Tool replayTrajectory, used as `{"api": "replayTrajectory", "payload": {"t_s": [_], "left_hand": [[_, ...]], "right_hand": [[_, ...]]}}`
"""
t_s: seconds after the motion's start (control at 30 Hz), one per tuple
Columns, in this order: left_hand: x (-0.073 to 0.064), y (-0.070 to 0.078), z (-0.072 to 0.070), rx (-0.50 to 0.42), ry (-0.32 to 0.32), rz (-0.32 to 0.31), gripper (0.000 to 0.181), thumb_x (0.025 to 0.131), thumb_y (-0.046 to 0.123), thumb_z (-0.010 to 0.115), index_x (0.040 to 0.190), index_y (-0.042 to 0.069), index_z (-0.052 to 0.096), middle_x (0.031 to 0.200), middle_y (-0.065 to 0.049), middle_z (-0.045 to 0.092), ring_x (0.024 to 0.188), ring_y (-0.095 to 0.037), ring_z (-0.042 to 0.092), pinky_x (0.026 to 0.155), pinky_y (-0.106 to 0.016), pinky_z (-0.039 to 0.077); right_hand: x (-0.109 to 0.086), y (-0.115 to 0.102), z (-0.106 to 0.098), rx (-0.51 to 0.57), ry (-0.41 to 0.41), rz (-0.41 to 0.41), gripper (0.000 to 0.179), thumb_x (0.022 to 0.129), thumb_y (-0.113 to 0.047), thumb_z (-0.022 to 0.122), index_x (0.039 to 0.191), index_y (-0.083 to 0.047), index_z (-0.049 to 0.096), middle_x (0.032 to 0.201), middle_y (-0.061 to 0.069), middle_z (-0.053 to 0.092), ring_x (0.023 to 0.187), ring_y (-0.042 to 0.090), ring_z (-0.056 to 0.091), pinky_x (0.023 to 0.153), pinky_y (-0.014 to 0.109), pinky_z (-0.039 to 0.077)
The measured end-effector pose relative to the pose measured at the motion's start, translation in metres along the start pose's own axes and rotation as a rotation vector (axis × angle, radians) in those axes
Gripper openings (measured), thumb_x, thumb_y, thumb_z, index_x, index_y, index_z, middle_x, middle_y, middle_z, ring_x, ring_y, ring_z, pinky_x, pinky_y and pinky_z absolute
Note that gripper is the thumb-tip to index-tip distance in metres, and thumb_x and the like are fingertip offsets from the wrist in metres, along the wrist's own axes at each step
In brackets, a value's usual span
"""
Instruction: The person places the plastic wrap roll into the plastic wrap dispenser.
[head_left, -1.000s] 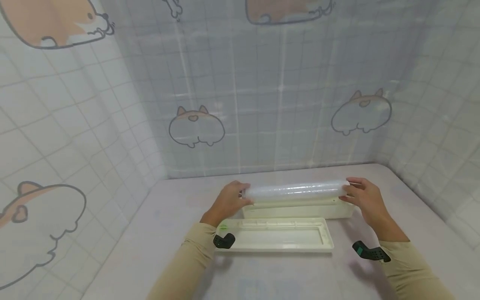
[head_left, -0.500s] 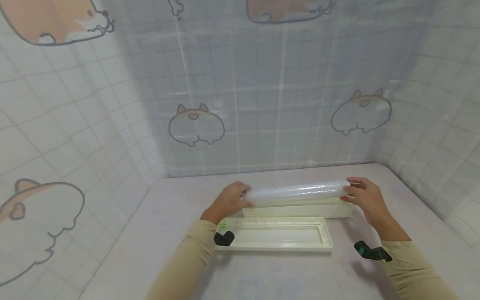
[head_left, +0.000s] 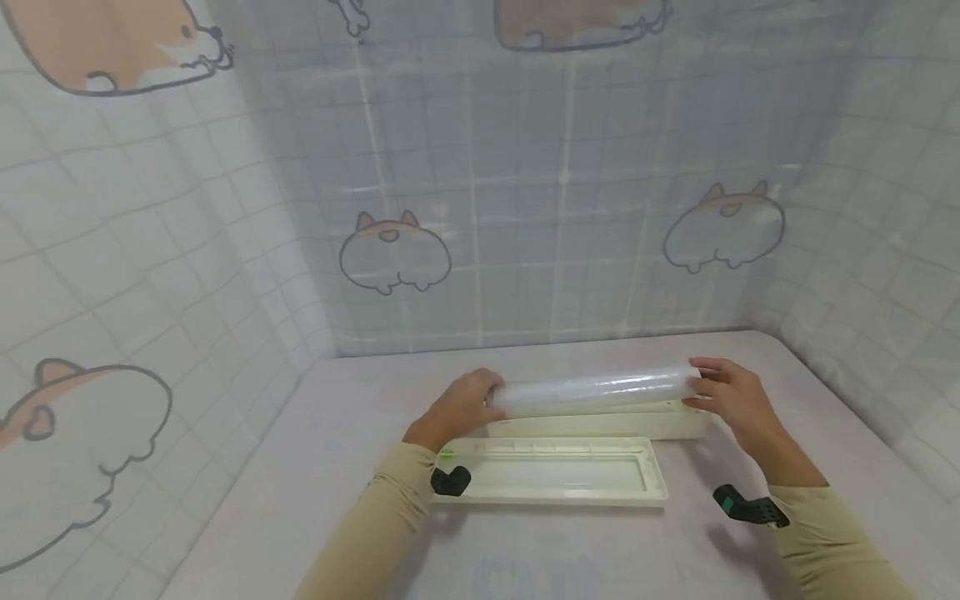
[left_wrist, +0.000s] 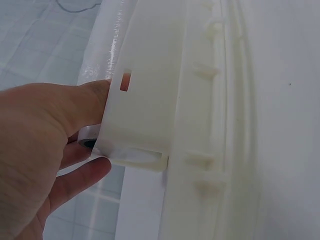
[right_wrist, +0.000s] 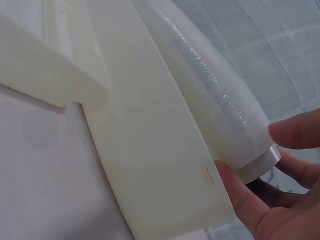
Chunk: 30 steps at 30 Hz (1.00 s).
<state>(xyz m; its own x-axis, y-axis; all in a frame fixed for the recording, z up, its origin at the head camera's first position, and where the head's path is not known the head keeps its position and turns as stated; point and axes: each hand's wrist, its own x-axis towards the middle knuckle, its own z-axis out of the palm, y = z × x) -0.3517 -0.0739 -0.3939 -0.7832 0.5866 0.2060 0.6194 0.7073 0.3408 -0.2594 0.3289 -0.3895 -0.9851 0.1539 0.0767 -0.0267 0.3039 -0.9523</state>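
Note:
A roll of cling film [head_left: 592,392] lies lengthwise over a long cream plastic box [head_left: 600,427], its left end sitting lower than its right. At the left end, my left hand [head_left: 459,406] grips the roll by its core, with the thumb behind the box wall [left_wrist: 147,105] in the left wrist view. My right hand [head_left: 731,398] holds the other end; in the right wrist view its fingers curl about the white core [right_wrist: 262,165] and one digit touches the box rim. The box interior is mostly hidden by the roll.
In front of the box lies its cream lid [head_left: 562,475], inner side up, with a small green mark at its left end. A pale cloth covers the table [head_left: 360,533]. Patterned curtains [head_left: 517,275] close off the back and both sides.
The left hand and the roll's left end have sunk slightly towards the box, tilting the roll a little more. The right hand still holds its end almost in place.

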Motion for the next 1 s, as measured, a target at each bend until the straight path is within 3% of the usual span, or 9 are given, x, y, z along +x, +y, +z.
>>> {"api": "replayTrajectory", "payload": {"t_s": [0.23,0.87,1.0], "left_hand": [[-0.0019,-0.0001,-0.0041,0.042,-0.002,0.047,0.048,0.086,0.024,0.081,0.124,0.000,0.064,0.117,-0.009,0.065,0.096,-0.019,0.061,0.088,-0.036,0.053],[0.0023,-0.0030,-0.0045,0.023,-0.007,0.108,0.036,0.089,0.022,0.078,0.118,0.002,0.070,0.117,-0.008,0.066,0.098,-0.020,0.063,0.086,-0.036,0.053],[0.0030,-0.0034,-0.0029,0.012,-0.006,0.092,0.036,0.089,0.022,0.078,0.119,0.003,0.070,0.118,-0.008,0.066,0.098,-0.019,0.063,0.087,-0.035,0.053]], "right_hand": [[0.0013,-0.0020,0.0022,-0.064,-0.027,-0.017,0.058,0.104,-0.020,0.055,0.149,0.010,0.033,0.145,0.036,0.040,0.114,0.037,0.061,0.085,0.029,0.057],[-0.0004,-0.0044,-0.0005,-0.152,-0.044,-0.070,0.055,0.105,-0.018,0.053,0.147,0.012,0.035,0.143,0.038,0.039,0.121,0.048,0.055,0.086,0.032,0.057],[-0.0015,-0.0050,-0.0013,-0.214,-0.050,-0.086,0.057,0.105,-0.022,0.053,0.147,0.011,0.036,0.144,0.038,0.040,0.120,0.048,0.056,0.090,0.040,0.055]]}}
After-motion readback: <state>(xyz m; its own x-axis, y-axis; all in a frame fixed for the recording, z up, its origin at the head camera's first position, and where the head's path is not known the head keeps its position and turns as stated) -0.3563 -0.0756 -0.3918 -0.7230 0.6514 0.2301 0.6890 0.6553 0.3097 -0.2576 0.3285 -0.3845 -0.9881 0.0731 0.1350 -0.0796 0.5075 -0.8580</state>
